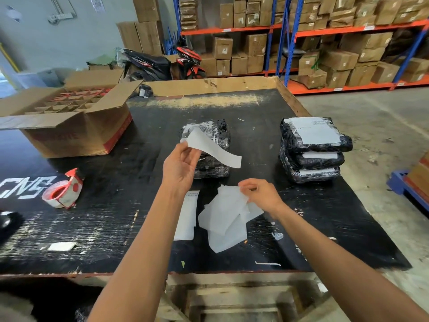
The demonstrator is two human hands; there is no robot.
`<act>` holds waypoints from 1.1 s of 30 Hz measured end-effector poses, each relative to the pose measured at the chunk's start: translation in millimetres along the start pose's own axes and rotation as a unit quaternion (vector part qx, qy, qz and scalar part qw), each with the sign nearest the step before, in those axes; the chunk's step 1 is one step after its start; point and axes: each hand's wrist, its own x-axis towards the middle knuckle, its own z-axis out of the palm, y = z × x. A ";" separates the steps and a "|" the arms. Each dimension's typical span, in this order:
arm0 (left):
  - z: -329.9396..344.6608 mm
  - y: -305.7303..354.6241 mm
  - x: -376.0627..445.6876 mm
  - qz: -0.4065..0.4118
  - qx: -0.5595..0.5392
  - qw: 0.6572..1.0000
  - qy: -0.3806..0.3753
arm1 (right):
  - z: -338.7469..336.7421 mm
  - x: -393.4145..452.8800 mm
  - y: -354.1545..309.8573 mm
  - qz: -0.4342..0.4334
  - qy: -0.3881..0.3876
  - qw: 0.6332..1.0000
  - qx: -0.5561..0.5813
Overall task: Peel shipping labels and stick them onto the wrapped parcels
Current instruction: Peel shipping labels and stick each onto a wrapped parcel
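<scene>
Shipping label (214,147), peeled, is hanging in the air from the left hand (180,167), pinched at its upper-left corner between thumb and fingertips. Long axis is running from upper left down to lower right, free end curling loose toward the right. Directly behind and below it, the unlabelled wrapped parcels (210,149) are sitting in a short stack mid-bench, just beyond the left hand's fingertips. So the target is lying forward and slightly right of that hand, near, and the left hand is clearly the nearer one. Label's long axis is sitting crosswise to the parcel top, judging by the tilt, so it is probably needing a turn before going down.

Right hand (260,192) is lower and closer to the body, fingers pressed together pinching a sheet of backing paper (232,196) at the top of a loose pile of discarded backings (228,225) on the bench (130,182). That hand is sitting well short of the parcel stack.

Labelled parcels (312,149), three stacked with white labels showing, are standing apart to the right. Printed label strip (188,214) is lying flat between the forearms, partly hidden by the left arm. Tape dispenser (63,191) is lying at left, open cardboard box (67,122) behind it.

Likely step: laying the label onto the top parcel. Risk, as a guess: the loose end folding onto itself or onto the glossy wrap before being aligned.
</scene>
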 end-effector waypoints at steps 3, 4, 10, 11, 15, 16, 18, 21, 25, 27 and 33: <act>6.1 -5.0 -5.0 0.014 0.024 1.000 0.009 | -10.6 -8.8 -16.8 -0.131 0.134 0.982 -0.018; 8.4 -7.6 -6.3 0.019 0.039 0.999 0.010 | -13.7 -13.1 -23.6 -0.186 0.183 0.965 0.002; 25.2 -36.5 -16.4 0.036 0.111 0.993 0.005 | -10.5 -17.1 -53.2 -0.337 0.180 0.919 -0.096; 27.8 -41.5 -19.1 0.035 0.116 0.993 0.004 | -8.6 -13.8 -54.5 -0.334 0.178 0.920 -0.104; 37.1 -52.8 -25.8 0.032 0.138 0.990 0.011 | -21.6 -2.5 -56.9 -0.345 0.198 0.913 -0.089; 37.6 -53.2 -26.1 0.033 0.143 0.989 0.006 | -27.3 -0.3 -56.6 -0.347 0.198 0.913 -0.089; 38.3 -55.0 -25.7 0.038 0.149 0.988 -0.009 | -39.3 3.8 -58.7 -0.339 0.190 0.918 -0.077; 36.3 -57.2 -27.7 0.028 0.176 0.983 -0.048 | -49.8 7.6 -67.1 -0.310 0.177 0.934 -0.024; 31.2 -50.2 -26.6 0.065 0.153 0.986 -0.002 | -60.8 16.5 -75.3 -0.207 0.164 0.962 0.075; 27.9 -43.9 -17.0 0.120 0.271 0.954 0.048 | -60.4 20.8 -78.9 -0.151 0.095 0.974 0.143; 37.5 -11.6 16.3 0.123 0.423 0.897 0.037 | -42.9 43.3 -113.7 -0.086 -0.041 0.963 0.251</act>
